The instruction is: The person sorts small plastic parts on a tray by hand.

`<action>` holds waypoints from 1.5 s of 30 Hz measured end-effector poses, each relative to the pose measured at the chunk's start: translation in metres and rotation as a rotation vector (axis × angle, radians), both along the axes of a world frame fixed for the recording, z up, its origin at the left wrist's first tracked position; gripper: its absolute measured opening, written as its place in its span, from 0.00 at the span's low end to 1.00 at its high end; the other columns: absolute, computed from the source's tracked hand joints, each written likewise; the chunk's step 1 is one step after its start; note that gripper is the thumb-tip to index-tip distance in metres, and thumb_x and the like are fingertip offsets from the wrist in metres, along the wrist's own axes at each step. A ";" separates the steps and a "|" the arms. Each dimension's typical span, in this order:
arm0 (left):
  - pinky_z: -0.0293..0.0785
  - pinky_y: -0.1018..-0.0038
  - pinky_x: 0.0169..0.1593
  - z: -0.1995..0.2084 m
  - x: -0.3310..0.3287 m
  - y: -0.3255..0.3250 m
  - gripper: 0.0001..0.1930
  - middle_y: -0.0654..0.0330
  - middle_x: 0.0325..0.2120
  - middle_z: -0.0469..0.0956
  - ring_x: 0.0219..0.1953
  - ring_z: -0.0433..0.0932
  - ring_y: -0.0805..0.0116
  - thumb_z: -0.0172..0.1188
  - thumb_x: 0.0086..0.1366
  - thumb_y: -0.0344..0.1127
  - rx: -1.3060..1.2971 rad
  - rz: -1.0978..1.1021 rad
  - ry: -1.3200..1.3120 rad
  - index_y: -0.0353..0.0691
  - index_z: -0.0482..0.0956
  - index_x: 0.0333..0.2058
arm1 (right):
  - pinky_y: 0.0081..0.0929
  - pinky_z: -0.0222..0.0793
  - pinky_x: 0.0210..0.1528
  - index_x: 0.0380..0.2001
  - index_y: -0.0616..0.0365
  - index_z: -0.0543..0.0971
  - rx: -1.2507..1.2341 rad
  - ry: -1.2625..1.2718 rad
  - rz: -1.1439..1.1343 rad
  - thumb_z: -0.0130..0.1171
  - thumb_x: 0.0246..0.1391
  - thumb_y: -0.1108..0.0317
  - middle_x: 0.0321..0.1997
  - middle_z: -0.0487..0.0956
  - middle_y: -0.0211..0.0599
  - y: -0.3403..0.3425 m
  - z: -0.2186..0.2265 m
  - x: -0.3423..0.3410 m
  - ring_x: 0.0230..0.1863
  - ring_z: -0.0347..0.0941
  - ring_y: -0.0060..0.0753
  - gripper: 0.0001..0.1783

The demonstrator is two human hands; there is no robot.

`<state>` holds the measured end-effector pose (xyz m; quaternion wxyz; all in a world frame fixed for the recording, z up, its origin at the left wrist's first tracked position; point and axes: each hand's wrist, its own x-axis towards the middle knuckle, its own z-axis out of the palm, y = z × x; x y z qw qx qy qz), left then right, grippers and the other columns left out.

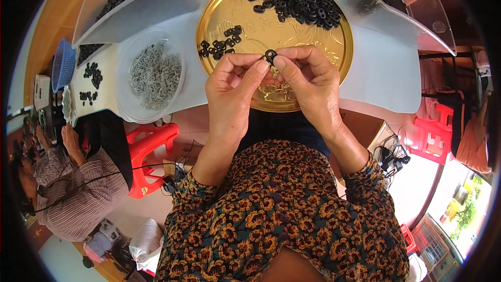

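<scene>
Thumb and fingertips of my left hand (229,91) and my right hand (313,83) meet over the near part of a round golden tray (222,10). Pinched between them is a small black oval piece (270,54) with a hole showing; both hands grip it. On the tray's far right lies a heap of black oval two-holed pieces (302,2). A smaller cluster of black pieces (222,44) sits at the tray's left, near my left hand. Part of the tray is hidden behind my hands.
Left of the tray stands a white plastic bowl (123,81) of small silvery metal parts (155,73). Clear bins (141,18) with black pieces flank the tray. More black pieces (93,75) lie at the table's left. Another person (86,193) sits at left, beside a red stool (151,151).
</scene>
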<state>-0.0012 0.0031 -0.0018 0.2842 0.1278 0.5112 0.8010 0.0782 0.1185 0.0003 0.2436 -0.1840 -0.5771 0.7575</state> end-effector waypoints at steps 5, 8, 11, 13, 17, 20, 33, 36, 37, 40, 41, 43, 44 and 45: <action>0.76 0.80 0.38 0.000 0.000 0.000 0.05 0.58 0.32 0.78 0.32 0.78 0.75 0.60 0.62 0.24 -0.026 0.004 0.013 0.32 0.75 0.36 | 0.14 0.72 0.40 0.39 0.64 0.75 0.105 -0.039 -0.007 0.59 0.57 0.75 0.35 0.79 0.30 0.000 0.001 0.001 0.37 0.74 0.15 0.07; 0.76 0.80 0.37 -0.003 -0.002 -0.003 0.05 0.58 0.31 0.79 0.31 0.78 0.74 0.61 0.62 0.24 -0.004 -0.007 0.006 0.32 0.75 0.36 | 0.14 0.72 0.40 0.38 0.64 0.76 0.142 -0.032 0.000 0.59 0.57 0.76 0.35 0.79 0.30 -0.002 0.000 0.001 0.37 0.75 0.15 0.07; 0.76 0.80 0.36 -0.003 -0.005 -0.005 0.05 0.58 0.30 0.79 0.30 0.78 0.73 0.61 0.61 0.24 -0.032 -0.036 0.007 0.32 0.75 0.36 | 0.14 0.72 0.40 0.38 0.64 0.76 0.196 -0.057 0.008 0.59 0.56 0.76 0.35 0.80 0.30 -0.001 0.001 0.001 0.37 0.75 0.15 0.06; 0.76 0.80 0.36 -0.004 -0.007 -0.006 0.05 0.58 0.29 0.79 0.29 0.78 0.73 0.61 0.61 0.24 -0.027 -0.046 -0.015 0.32 0.75 0.36 | 0.14 0.72 0.40 0.37 0.64 0.76 0.176 -0.062 0.015 0.59 0.56 0.76 0.34 0.80 0.30 -0.001 -0.002 0.001 0.37 0.75 0.15 0.06; 0.76 0.79 0.35 -0.006 -0.008 -0.008 0.05 0.57 0.29 0.79 0.28 0.78 0.72 0.61 0.61 0.24 -0.037 -0.048 -0.034 0.32 0.75 0.36 | 0.14 0.72 0.38 0.38 0.64 0.76 0.098 -0.114 0.054 0.59 0.56 0.76 0.33 0.79 0.31 -0.001 -0.002 0.002 0.35 0.74 0.15 0.06; 0.75 0.79 0.36 -0.007 -0.008 -0.007 0.06 0.58 0.30 0.79 0.30 0.78 0.73 0.62 0.61 0.25 -0.035 -0.088 -0.040 0.33 0.75 0.36 | 0.14 0.72 0.35 0.38 0.65 0.76 0.037 -0.081 0.060 0.59 0.57 0.75 0.33 0.79 0.31 0.002 -0.001 0.003 0.32 0.73 0.15 0.07; 0.67 0.82 0.36 -0.010 0.001 0.001 0.16 0.62 0.44 0.74 0.35 0.71 0.80 0.50 0.71 0.42 0.166 -0.276 0.069 0.35 0.74 0.48 | 0.20 0.74 0.33 0.58 0.64 0.61 -0.438 0.049 0.226 0.56 0.59 0.74 0.35 0.77 0.38 0.004 0.011 0.005 0.29 0.73 0.21 0.26; 0.63 0.84 0.34 -0.008 0.006 0.004 0.17 0.61 0.46 0.73 0.32 0.67 0.83 0.48 0.72 0.44 0.179 -0.238 0.100 0.36 0.74 0.47 | 0.21 0.74 0.34 0.60 0.63 0.58 -0.488 0.045 0.219 0.56 0.59 0.74 0.37 0.77 0.39 -0.002 0.015 0.005 0.29 0.73 0.22 0.29; 0.62 0.85 0.33 -0.009 0.007 0.005 0.16 0.62 0.46 0.73 0.31 0.65 0.83 0.49 0.71 0.44 0.198 -0.225 0.091 0.36 0.74 0.45 | 0.22 0.75 0.34 0.61 0.62 0.57 -0.526 0.030 0.208 0.56 0.59 0.74 0.38 0.76 0.38 -0.003 0.017 0.006 0.30 0.73 0.22 0.29; 0.61 0.86 0.33 -0.015 0.010 0.006 0.15 0.61 0.45 0.73 0.29 0.63 0.84 0.49 0.71 0.43 0.239 -0.192 0.108 0.36 0.74 0.43 | 0.23 0.75 0.35 0.61 0.60 0.57 -0.580 0.014 0.206 0.56 0.59 0.73 0.41 0.75 0.36 -0.006 0.020 0.007 0.32 0.72 0.21 0.30; 0.60 0.86 0.33 -0.015 0.011 0.006 0.14 0.61 0.45 0.73 0.29 0.62 0.85 0.49 0.71 0.42 0.259 -0.176 0.130 0.36 0.74 0.43 | 0.23 0.75 0.36 0.62 0.59 0.57 -0.599 0.009 0.210 0.56 0.59 0.73 0.42 0.74 0.36 -0.007 0.020 0.007 0.33 0.72 0.20 0.30; 0.61 0.86 0.34 -0.013 0.013 0.006 0.13 0.61 0.45 0.73 0.29 0.63 0.84 0.50 0.71 0.41 0.251 -0.164 0.132 0.36 0.74 0.43 | 0.24 0.75 0.37 0.62 0.58 0.58 -0.614 0.028 0.205 0.56 0.60 0.73 0.39 0.75 0.35 -0.009 0.017 0.010 0.33 0.72 0.21 0.30; 0.63 0.86 0.35 -0.013 0.013 0.007 0.13 0.61 0.46 0.73 0.30 0.64 0.84 0.50 0.71 0.41 0.241 -0.154 0.131 0.36 0.74 0.42 | 0.25 0.74 0.39 0.63 0.58 0.59 -0.633 0.046 0.198 0.55 0.60 0.72 0.37 0.76 0.34 -0.010 0.017 0.010 0.34 0.72 0.23 0.30; 0.63 0.86 0.35 -0.013 0.014 0.009 0.13 0.61 0.46 0.73 0.30 0.64 0.84 0.50 0.71 0.41 0.243 -0.153 0.133 0.36 0.74 0.42 | 0.25 0.74 0.39 0.63 0.58 0.59 -0.630 0.047 0.200 0.55 0.60 0.72 0.37 0.76 0.34 -0.011 0.018 0.010 0.34 0.72 0.23 0.30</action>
